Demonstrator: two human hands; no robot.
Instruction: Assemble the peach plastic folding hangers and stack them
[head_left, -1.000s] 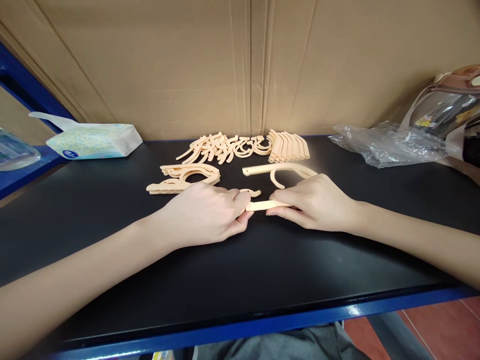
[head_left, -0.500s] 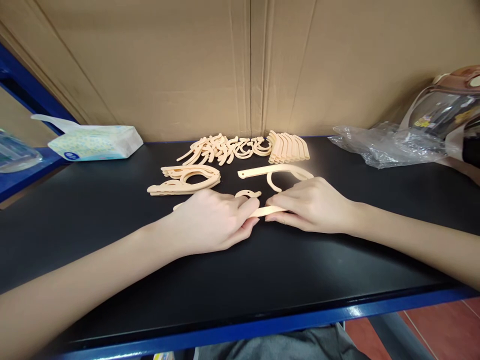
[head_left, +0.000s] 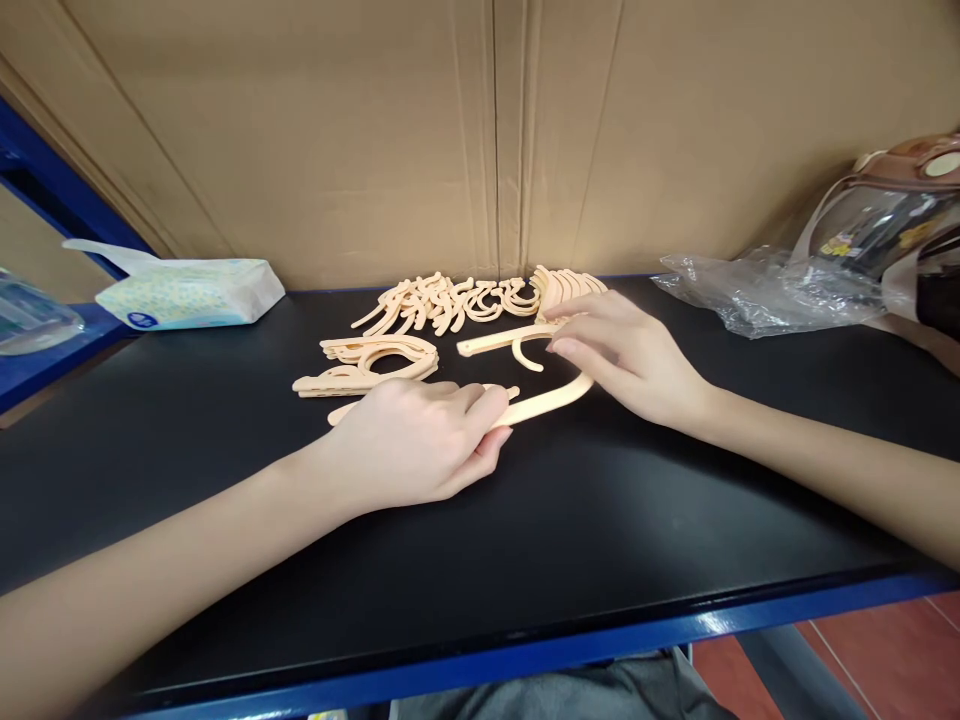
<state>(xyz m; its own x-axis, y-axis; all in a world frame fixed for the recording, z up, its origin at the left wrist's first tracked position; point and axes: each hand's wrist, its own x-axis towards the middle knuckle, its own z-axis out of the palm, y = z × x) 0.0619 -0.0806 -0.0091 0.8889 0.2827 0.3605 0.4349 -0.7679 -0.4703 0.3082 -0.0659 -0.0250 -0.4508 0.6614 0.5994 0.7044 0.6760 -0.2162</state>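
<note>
My left hand (head_left: pixel 427 440) is closed on a cream plastic folding-hanger piece, gripping its long curved strip (head_left: pixel 547 402). One rounded end sticks out to the left of the hand, and the middle is hidden behind the fingers. My right hand (head_left: pixel 637 365) has thumb and fingers around a second hanger arm (head_left: pixel 495 342), which has a hole near its left tip. Below that arm hangs a small curved hook (head_left: pixel 527 358). Whether the two arms are joined is hidden behind my right hand. Just beyond my left hand lies a stack of folded hangers (head_left: pixel 367 365).
Along the back of the black table (head_left: pixel 525 560) lie a pile of loose hanger parts (head_left: pixel 420 303), several hooks (head_left: pixel 484 300) and a row of arms (head_left: pixel 562 285). A tissue pack (head_left: pixel 195 292) is at left. Clear plastic bag (head_left: pixel 757 292) and bottle (head_left: pixel 877 215) stand right.
My right hand has let go of the near strip and moved up and back onto the far arm. That arm has shifted slightly left. My left hand keeps its grip.
</note>
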